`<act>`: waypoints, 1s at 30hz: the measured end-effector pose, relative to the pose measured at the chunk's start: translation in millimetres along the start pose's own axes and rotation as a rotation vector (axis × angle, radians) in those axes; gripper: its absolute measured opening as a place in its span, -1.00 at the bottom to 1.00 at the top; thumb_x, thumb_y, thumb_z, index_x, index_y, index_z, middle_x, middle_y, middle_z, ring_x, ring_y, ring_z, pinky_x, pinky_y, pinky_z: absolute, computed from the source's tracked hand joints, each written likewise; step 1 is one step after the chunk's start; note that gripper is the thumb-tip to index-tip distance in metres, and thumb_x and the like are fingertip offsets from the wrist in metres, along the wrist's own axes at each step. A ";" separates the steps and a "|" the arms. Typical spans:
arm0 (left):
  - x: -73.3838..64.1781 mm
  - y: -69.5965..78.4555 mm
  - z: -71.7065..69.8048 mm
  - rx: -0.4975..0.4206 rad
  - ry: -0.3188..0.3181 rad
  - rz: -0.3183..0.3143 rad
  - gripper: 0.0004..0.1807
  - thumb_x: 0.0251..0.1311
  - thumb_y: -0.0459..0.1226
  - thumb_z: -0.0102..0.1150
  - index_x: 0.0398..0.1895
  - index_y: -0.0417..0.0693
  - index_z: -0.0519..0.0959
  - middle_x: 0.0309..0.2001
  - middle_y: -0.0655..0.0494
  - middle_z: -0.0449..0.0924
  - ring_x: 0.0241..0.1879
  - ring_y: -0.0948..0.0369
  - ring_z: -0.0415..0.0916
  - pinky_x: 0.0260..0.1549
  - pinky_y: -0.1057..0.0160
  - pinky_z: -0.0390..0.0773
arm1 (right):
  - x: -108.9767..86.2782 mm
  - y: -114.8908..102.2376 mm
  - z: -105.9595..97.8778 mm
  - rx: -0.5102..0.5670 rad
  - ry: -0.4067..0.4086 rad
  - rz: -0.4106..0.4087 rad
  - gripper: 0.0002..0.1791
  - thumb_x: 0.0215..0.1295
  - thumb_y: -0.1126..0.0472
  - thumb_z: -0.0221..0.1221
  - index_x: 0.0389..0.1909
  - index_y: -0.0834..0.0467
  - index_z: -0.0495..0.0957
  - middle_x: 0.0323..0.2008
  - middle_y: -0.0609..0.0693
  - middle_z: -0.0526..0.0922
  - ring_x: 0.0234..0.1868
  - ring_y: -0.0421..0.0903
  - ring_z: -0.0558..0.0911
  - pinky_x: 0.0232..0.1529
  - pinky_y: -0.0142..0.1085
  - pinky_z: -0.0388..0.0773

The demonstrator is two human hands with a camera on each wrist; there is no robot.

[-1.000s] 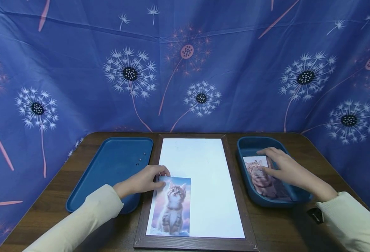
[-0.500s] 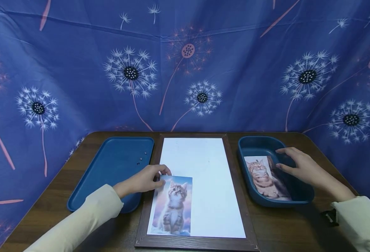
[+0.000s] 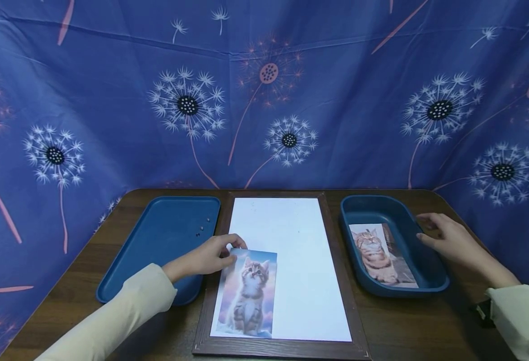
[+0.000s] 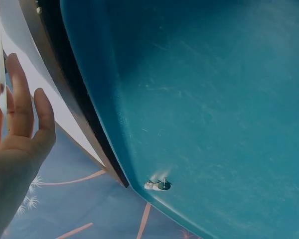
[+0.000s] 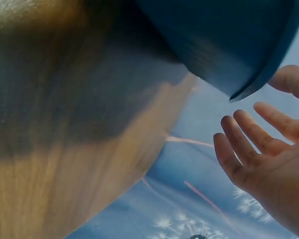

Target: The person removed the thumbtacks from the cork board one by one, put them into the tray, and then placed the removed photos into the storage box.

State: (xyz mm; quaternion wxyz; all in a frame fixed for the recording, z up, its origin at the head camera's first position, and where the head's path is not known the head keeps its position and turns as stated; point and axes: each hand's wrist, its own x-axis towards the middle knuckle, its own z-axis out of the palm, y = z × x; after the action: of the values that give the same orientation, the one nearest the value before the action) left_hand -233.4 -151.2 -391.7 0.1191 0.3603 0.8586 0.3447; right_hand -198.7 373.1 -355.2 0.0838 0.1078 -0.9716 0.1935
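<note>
My left hand point(image 3: 207, 254) pinches the upper left corner of a kitten picture point(image 3: 248, 296). That picture lies over the lower left part of a white board point(image 3: 287, 225) with a dark brown frame point(image 3: 340, 265); its top edge is slightly raised. In the left wrist view the sheet point(image 4: 2, 59) shows edge-on between thumb and fingers. My right hand point(image 3: 456, 245), fingers relaxed and holding nothing, hovers beside the right rim of a deep blue bin point(image 3: 420, 250). Inside the bin lies a picture of an orange cat point(image 3: 374, 255), partly over another darker picture point(image 3: 400, 263).
A shallow blue tray point(image 3: 161, 240) stands left of the board, with several tiny metallic pieces point(image 4: 158, 185) near its far right side. Everything sits on a dark wooden table point(image 3: 392, 321). A blue dandelion-print cloth point(image 3: 345, 100) hangs behind it.
My right hand has moved right, from above the orange cat picture to beyond the bin's rim. The kitten picture's top edge has risen and shifted slightly right with my left hand.
</note>
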 end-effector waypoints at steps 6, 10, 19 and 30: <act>0.2 2.5 -2.7 -0.067 -0.001 -0.019 -0.74 0.24 -0.39 -0.02 -0.03 0.03 0.45 -0.12 0.01 0.42 -0.62 0.33 0.17 -0.52 0.35 0.34 | -1.2 8.5 0.1 0.045 -0.045 0.032 -0.51 0.25 0.24 0.09 0.10 0.46 0.26 -0.08 0.46 0.44 -0.14 0.35 0.50 -0.34 0.01 0.51; 1.1 2.5 -4.9 -0.112 -0.006 -0.031 -0.75 0.25 -0.38 -0.03 -0.03 0.03 0.45 -0.12 0.00 0.41 -0.62 0.31 0.12 -0.51 0.34 0.31 | -1.9 9.7 0.4 0.079 -0.093 0.068 -0.50 0.29 0.22 0.04 0.14 0.45 0.22 -0.04 0.49 0.42 -0.11 0.37 0.50 -0.33 -0.01 0.53; 3.9 3.0 -14.0 -0.165 -0.006 -0.044 -0.75 0.27 -0.36 -0.05 0.00 -0.02 0.44 -0.05 -0.04 0.39 -0.68 0.31 0.08 -0.51 0.32 0.31 | -3.3 13.4 3.4 0.098 -0.137 0.097 -0.49 0.32 0.23 0.00 0.16 0.47 0.17 -0.03 0.54 0.40 -0.08 0.42 0.48 -0.31 0.02 0.53; 14.7 6.9 -20.1 -0.167 0.063 -0.058 -0.73 0.26 -0.36 -0.05 0.01 0.00 0.45 -0.11 -0.03 0.40 -0.69 0.27 0.07 -0.57 0.32 0.28 | -4.6 17.6 5.2 0.138 -0.172 0.096 -0.51 0.37 0.22 -0.07 0.18 0.46 0.16 0.01 0.51 0.37 -0.05 0.40 0.45 -0.29 -0.01 0.52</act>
State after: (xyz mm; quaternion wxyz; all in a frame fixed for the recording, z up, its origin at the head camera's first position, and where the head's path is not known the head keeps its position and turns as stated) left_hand -249.3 -147.6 -371.6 0.1317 0.3130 0.8402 0.4228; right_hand -199.2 387.8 -367.2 -0.0169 0.0828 -0.9636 0.2535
